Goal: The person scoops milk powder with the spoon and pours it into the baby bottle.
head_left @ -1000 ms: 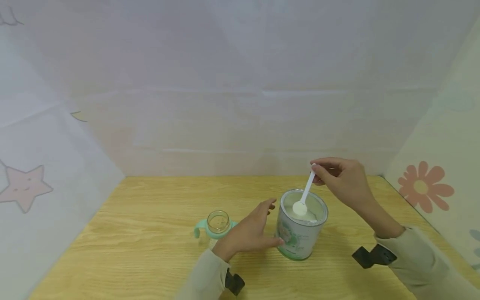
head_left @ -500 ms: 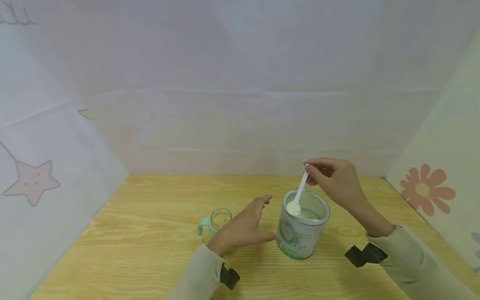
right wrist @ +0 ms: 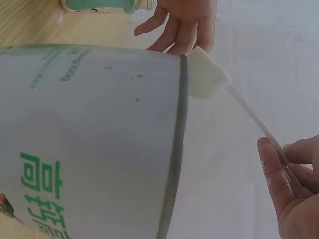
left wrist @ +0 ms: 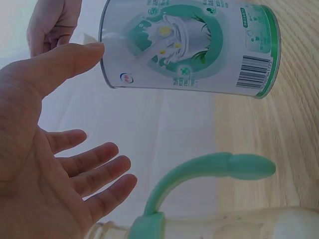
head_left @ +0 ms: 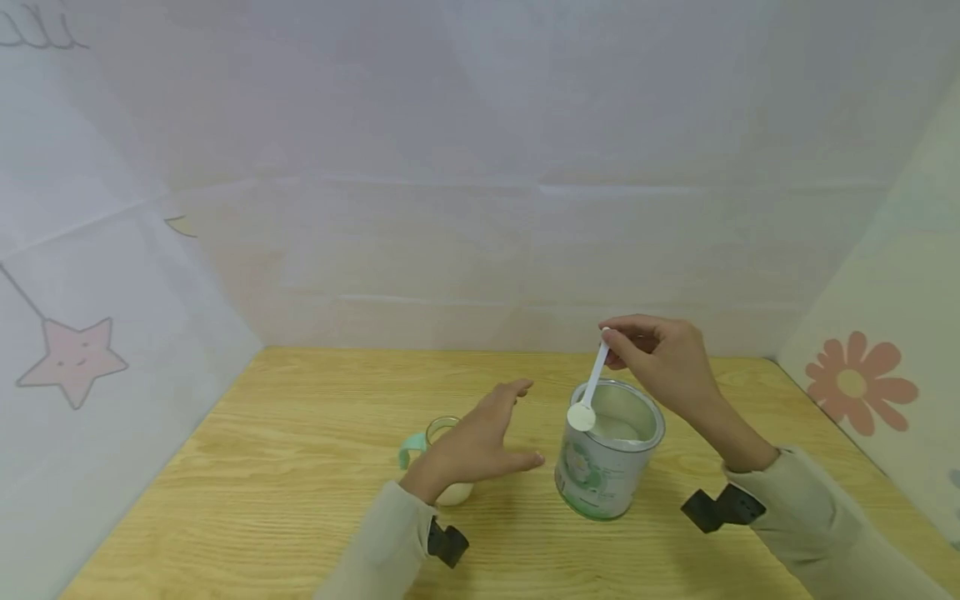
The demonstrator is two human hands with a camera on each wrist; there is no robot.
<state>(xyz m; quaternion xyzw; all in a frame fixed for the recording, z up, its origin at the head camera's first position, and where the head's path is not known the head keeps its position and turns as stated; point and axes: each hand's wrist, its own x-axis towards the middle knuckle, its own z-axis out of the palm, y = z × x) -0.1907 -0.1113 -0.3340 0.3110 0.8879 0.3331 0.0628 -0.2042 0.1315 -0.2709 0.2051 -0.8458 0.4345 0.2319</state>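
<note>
My right hand [head_left: 667, 358] pinches the end of a white scoop's long handle between thumb and fingers. The scoop [head_left: 582, 416] is heaped with pale powder and overlaps the left rim of the milk powder can [head_left: 600, 475] in the head view. The can stands upright, open at the top, with powder inside. My left hand [head_left: 480, 442] is spread, thumb apart from the fingers, between the can and a baby bottle. That bottle [left wrist: 219, 226] is uncapped, with mint-green handles; in the head view the left hand and wrist hide much of it.
Everything stands on a light wooden table [head_left: 300, 467]. Behind it hangs a pale cloth backdrop [head_left: 480, 250] that also rises on both sides, printed with a pink star [head_left: 72, 361] and a red flower [head_left: 861, 382].
The right hand has carried the filled scoop leftward, from over the can's opening to its left rim. The left hand has drawn back left, away from the can.
</note>
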